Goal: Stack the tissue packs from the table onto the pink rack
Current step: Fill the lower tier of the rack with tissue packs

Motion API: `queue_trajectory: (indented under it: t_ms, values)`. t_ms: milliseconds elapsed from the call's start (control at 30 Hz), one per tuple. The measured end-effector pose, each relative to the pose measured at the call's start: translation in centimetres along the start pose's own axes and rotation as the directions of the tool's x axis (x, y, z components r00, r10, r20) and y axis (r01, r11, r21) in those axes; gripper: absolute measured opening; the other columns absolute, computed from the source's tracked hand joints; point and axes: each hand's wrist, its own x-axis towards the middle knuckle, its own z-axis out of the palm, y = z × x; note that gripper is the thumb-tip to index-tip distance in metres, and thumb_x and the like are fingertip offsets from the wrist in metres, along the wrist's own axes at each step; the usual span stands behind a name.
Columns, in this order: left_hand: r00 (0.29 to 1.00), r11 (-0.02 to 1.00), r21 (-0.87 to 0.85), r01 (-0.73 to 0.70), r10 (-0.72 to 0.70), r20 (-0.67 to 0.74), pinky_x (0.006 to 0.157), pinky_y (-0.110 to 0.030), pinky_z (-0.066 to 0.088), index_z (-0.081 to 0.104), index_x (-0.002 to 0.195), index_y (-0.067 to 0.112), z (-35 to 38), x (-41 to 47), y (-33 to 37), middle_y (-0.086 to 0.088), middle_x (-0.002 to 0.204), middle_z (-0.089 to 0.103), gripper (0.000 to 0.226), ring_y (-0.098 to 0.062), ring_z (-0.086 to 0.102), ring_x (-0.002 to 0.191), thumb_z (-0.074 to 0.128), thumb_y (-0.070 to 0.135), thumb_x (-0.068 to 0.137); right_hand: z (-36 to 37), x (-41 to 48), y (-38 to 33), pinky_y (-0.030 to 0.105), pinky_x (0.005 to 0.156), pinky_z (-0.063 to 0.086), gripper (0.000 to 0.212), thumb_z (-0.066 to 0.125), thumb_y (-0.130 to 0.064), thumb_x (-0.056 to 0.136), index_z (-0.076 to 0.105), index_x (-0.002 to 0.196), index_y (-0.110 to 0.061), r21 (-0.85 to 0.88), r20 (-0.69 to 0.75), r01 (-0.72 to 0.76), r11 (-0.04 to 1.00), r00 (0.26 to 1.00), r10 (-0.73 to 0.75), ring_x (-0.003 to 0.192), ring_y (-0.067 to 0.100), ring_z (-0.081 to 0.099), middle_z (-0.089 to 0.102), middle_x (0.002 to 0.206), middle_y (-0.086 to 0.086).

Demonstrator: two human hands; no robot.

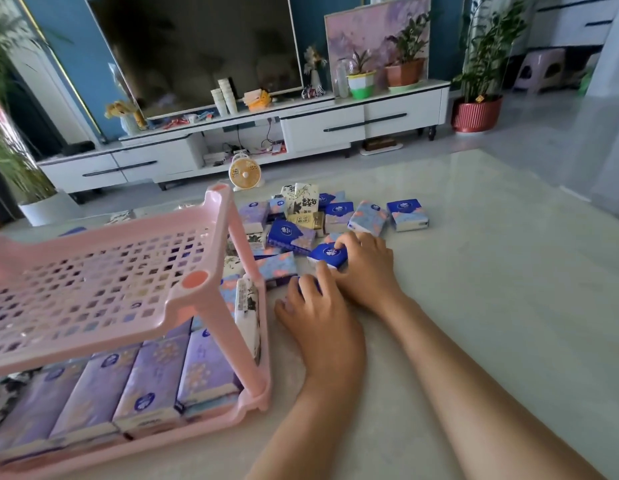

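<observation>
A pink two-tier rack stands on the pale table at the left. Its lower shelf holds a row of purple tissue packs standing side by side; its perforated top shelf is bare. Several loose tissue packs lie in a heap beyond my hands. My right hand grips a dark blue pack at the heap's near edge. My left hand lies just in front of it, fingers curled over another blue pack that is mostly hidden beneath them.
A small orange fan sits beyond the table's far edge. Behind it runs a white TV cabinet with a television, cups and potted plants. A red plant pot stands at the far right.
</observation>
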Motion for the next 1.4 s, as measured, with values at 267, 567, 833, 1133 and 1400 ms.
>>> queue_trajectory:
  t_ms: [267, 567, 833, 1133, 1400]
  values:
    - [0.984, 0.999, -0.041, 0.024, -0.016, 0.178, 0.050, -0.029, 0.042, 0.066, 0.079, 0.011, -2.6, -2.1, 0.1, -0.010, 0.073, 0.061, 0.040, -0.028, 0.057, 0.058, 0.080, 0.017, 0.042, -3.1, -4.3, 0.1, 0.022, 0.084, 0.039, 0.046, 0.077, -0.023, 0.073, 0.057, 0.111, -0.007, 0.309, -0.016, -0.032, 0.951, 0.999, 0.038, 0.104, 0.021, 0.053, 0.053, 0.113, 0.010]
    - [0.957, 0.841, -0.484, -0.242, 0.290, 0.026, 0.071, -0.021, 0.041, 0.054, 0.105, 0.023, -10.5, -11.4, -4.9, -0.004, 0.107, 0.065, 0.040, -0.017, 0.056, 0.083, 0.047, 0.032, 0.067, -8.8, -14.9, -2.8, 0.011, 0.084, 0.040, 0.056, 0.084, -0.033, 0.054, 0.057, 0.102, -0.022, 0.453, 0.054, -0.059, 0.890, 0.998, 0.039, 0.097, -0.003, 0.052, 0.057, 0.106, -0.009]
    - [0.991, 0.766, -0.630, -0.131, 0.087, -0.101, 0.077, 0.002, 0.035, 0.047, 0.092, 0.030, -19.4, -13.6, -16.8, 0.018, 0.118, 0.048, 0.033, 0.007, 0.049, 0.102, 0.064, 0.043, 0.066, -11.3, -23.5, -10.4, 0.008, 0.095, 0.032, 0.052, 0.072, -0.039, 0.062, 0.056, 0.110, -0.028, 0.477, 0.115, 0.150, 0.866, 0.966, -0.230, 0.119, 0.007, 0.049, 0.054, 0.123, -0.013]
    - [0.997, 0.846, -0.534, -0.007, -0.039, -0.074, 0.071, -0.006, 0.038, 0.045, 0.088, 0.030, -20.6, -13.2, -22.9, 0.007, 0.110, 0.060, 0.032, -0.004, 0.056, 0.088, 0.069, 0.035, 0.067, -6.4, -23.1, -18.4, 0.012, 0.098, 0.036, 0.046, 0.070, -0.044, 0.064, 0.056, 0.107, -0.036, 0.518, 0.141, 0.239, 0.822, 0.923, -0.357, 0.122, 0.002, 0.044, 0.049, 0.123, -0.021]
    - [0.986, 0.930, -0.366, -0.047, -0.016, -0.168, 0.063, -0.033, 0.049, 0.061, 0.085, 0.007, -20.0, -8.2, -21.9, -0.008, 0.088, 0.067, 0.021, -0.028, 0.063, 0.074, 0.069, 0.022, 0.073, -4.0, -17.9, -20.0, 0.017, 0.101, 0.036, 0.043, 0.076, -0.013, 0.067, 0.056, 0.102, -0.029, 0.466, 0.114, 0.277, 0.840, 0.923, -0.368, 0.113, 0.007, 0.048, 0.049, 0.113, -0.016]
